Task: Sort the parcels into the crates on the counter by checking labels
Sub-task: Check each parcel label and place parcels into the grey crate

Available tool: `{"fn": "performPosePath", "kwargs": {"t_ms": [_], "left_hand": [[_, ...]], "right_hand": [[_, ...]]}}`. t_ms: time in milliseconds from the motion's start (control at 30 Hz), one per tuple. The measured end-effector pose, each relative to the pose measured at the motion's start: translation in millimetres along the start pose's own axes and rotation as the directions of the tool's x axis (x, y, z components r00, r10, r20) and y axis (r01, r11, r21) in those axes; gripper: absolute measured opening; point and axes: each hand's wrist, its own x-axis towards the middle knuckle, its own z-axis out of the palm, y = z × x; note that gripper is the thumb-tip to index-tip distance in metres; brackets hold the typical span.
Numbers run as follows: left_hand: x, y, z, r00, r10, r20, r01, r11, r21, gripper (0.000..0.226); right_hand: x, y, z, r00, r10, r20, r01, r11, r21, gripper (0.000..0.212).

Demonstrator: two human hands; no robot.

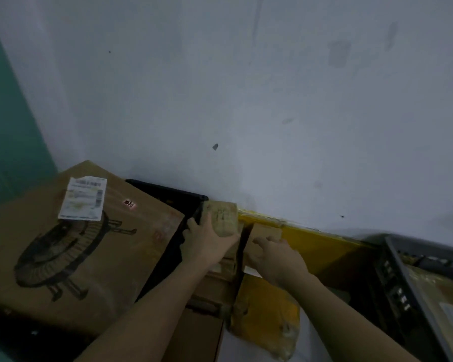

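Observation:
My left hand [207, 241] grips a small taped parcel [223, 218] held upright over the black crate [178, 202] by the wall. My right hand [275, 257] grips a small brown cardboard parcel [267, 231] just to the right, over the yellow crate [324, 244]. More brown boxes [212, 288] lie stacked under my left forearm. A yellow padded mailer [267, 314] lies below my right wrist. The scene is dim and labels on the held parcels are unreadable.
A large cardboard box [71, 246] with a fan drawing and a white shipping label [83, 198] fills the left side. A grey crate [408, 283] holding a labelled parcel [445, 304] stands at the right. A pale wall rises directly behind the crates.

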Motion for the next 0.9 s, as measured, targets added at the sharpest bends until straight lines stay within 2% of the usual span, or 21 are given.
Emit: {"fn": "performPosePath", "kwargs": {"t_ms": [200,333,433,567,600,667,733,767,833,900], "left_hand": [[27.0,11.9,20.8,0.997,-0.056,0.052,0.05,0.992,0.113,0.123],[31.5,17.6,26.2,0.994,-0.097,0.05,0.094,0.994,0.058,0.12],[27.6,18.0,21.8,0.995,-0.095,0.018,0.096,0.994,-0.047,0.116],[13.8,20.7,9.2,0.998,-0.068,0.008,0.067,0.931,-0.36,0.098],[7.3,23.5,5.0,0.997,-0.071,0.04,0.081,0.866,-0.493,0.088],[-12.0,32.2,-4.7,0.979,-0.088,0.183,0.196,0.642,-0.741,0.063],[-32.8,41.5,-8.0,0.936,-0.061,0.347,0.342,0.39,-0.855,0.044],[-43.2,44.7,-6.0,0.92,-0.02,0.39,0.379,0.292,-0.878,0.042],[-63.3,51.4,3.7,0.903,0.075,0.422,0.41,0.135,-0.902,0.052],[-83.1,62.9,15.8,0.886,0.155,0.436,0.438,0.026,-0.899,0.062]], "right_hand": [[19.1,12.8,0.1,0.999,0.026,0.043,-0.025,0.999,-0.021,0.053],[21.4,32.3,-4.2,0.999,0.049,0.02,-0.049,0.999,-0.008,0.053],[17.8,47.5,-7.6,0.999,0.039,-0.012,-0.038,0.999,0.023,0.055],[9.0,68.7,-14.0,0.995,-0.007,-0.1,0.024,0.986,0.164,0.055],[5.1,72.6,-16.4,0.991,-0.024,-0.13,0.053,0.972,0.227,0.054],[-5.9,77.2,-23.1,0.987,-0.04,-0.159,0.103,0.904,0.415,0.055],[-20.5,81.5,-33.9,0.995,-0.011,-0.096,0.073,0.73,0.679,0.06],[-29.2,82.9,-39.6,1.0,0.005,-0.022,0.015,0.592,0.806,0.06],[-46.2,89.0,-47.1,0.991,-0.027,0.128,-0.111,0.339,0.934,0.055],[-60.3,98.8,-50.0,0.979,-0.1,0.177,-0.154,0.203,0.967,0.062]]}}
